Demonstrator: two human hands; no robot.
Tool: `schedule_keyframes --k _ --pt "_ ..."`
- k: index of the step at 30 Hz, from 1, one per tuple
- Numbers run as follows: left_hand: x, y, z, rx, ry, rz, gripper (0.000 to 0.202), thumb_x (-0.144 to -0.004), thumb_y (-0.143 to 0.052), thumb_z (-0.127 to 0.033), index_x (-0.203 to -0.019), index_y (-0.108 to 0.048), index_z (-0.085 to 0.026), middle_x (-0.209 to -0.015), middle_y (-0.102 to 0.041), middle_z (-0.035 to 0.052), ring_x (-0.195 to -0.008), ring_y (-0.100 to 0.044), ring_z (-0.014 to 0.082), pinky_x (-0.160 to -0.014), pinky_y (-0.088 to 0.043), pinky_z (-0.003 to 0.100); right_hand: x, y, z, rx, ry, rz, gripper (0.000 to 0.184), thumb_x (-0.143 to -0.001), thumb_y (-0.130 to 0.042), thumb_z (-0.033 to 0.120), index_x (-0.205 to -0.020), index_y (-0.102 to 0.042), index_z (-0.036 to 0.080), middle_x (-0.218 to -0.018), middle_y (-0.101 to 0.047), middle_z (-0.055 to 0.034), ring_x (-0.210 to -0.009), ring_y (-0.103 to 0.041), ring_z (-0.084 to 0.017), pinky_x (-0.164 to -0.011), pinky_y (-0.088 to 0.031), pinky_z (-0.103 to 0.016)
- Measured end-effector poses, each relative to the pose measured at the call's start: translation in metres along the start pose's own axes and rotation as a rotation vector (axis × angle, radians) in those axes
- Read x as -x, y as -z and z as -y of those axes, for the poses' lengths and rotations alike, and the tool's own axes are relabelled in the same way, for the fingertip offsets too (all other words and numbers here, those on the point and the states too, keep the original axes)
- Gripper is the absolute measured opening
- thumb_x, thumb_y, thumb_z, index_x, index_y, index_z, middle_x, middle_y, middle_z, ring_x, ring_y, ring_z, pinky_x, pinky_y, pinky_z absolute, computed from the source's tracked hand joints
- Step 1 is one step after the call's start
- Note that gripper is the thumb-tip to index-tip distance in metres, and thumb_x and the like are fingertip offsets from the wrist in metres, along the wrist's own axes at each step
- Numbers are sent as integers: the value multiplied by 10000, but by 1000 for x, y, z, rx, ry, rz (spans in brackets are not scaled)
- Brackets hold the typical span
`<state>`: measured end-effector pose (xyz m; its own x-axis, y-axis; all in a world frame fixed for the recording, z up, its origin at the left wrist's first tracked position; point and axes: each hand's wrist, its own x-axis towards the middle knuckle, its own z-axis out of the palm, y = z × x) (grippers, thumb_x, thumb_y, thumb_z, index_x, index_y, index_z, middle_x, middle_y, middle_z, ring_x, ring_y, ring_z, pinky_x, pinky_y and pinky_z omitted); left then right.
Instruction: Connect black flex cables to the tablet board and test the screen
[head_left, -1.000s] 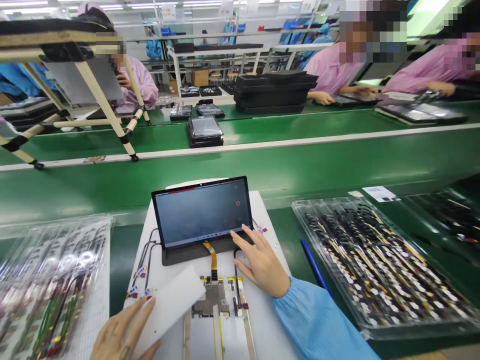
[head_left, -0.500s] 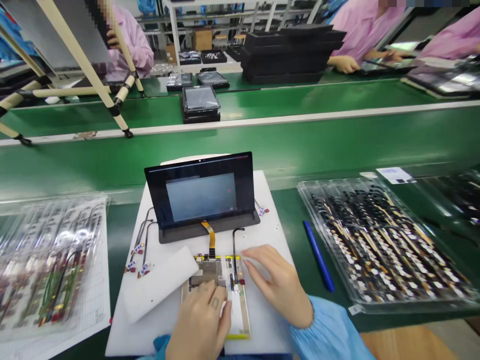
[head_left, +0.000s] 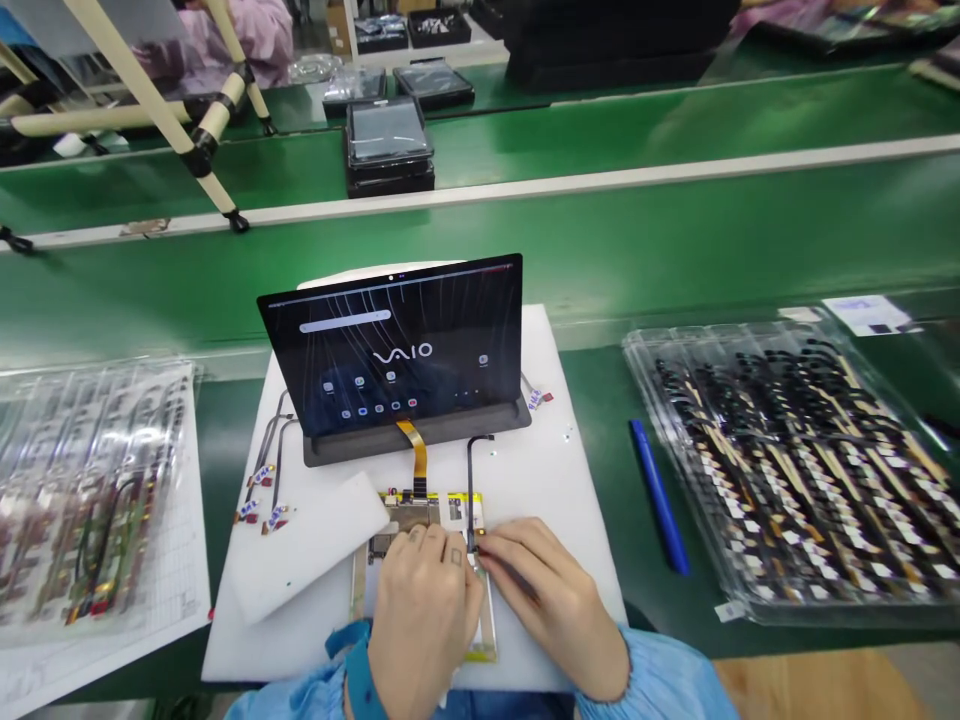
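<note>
On the white pad (head_left: 555, 480) stands the tablet (head_left: 405, 335). On the tablet's near side lies the circuit board (head_left: 410, 517); over it, left hand (head_left: 427, 610) and right hand (head_left: 551, 600) nearly meet, grip unclear. The black cable (head_left: 470, 490) points lengthwise toward the tablet, right hand just beside its near end.

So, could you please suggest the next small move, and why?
Perhaps steady the thin black cable with the right hand, because that hand's fingers and the left hand are close to its lower end, over the yellow-edged rectangular circuit board.
</note>
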<state>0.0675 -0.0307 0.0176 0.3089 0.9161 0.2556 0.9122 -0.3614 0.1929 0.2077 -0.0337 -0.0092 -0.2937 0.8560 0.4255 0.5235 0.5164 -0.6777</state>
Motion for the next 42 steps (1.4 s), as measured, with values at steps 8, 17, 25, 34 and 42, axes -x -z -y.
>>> schedule_keyframes --k 8,17,25,34,42 --pt "21 1 21 218 -39 150 161 -862 -396 -118 -757 -494 -191 -678 -536 12 -622 -539 181 -575 -451 304 2 3 3 -11 -9 -19 161 -879 -499 29 -1006 -548 116 -914 -581 -75 -858 -526 -159 -736 -513 -283" --pt "23 13 33 168 -220 89 200 -910 -380 -103 -1025 -543 -120 -849 -599 76 -729 -584 192 -646 -499 329 6 2 6 14 48 -4 213 -830 -506 -48 -1007 -554 59 -879 -568 -116 -812 -515 -183 -656 -511 -323" --pt "24 14 37 159 -247 97 226 -900 -405 -89 -1055 -567 -111 -919 -633 100 -830 -598 205 -724 -514 360 4 2 6 22 55 -3 236 -838 -506 -37 -1046 -544 67 -877 -569 -109 -801 -518 -184 -651 -511 -326" --pt "26 14 41 145 -330 76 269 -912 -404 -100 -1138 -545 -67 -1087 -649 129 -1074 -574 233 -836 -500 356 4 1 4 8 51 29 248 -830 -498 -51 -1038 -548 76 -878 -570 -106 -805 -518 -182 -667 -510 -326" --pt "25 16 40 130 -346 74 264 -897 -444 -137 -1117 -587 -163 -1096 -634 125 -1054 -579 255 -813 -479 379 6 0 3 3 53 35 250 -838 -496 -41 -1055 -540 76 -896 -570 -111 -821 -517 -186 -679 -510 -336"
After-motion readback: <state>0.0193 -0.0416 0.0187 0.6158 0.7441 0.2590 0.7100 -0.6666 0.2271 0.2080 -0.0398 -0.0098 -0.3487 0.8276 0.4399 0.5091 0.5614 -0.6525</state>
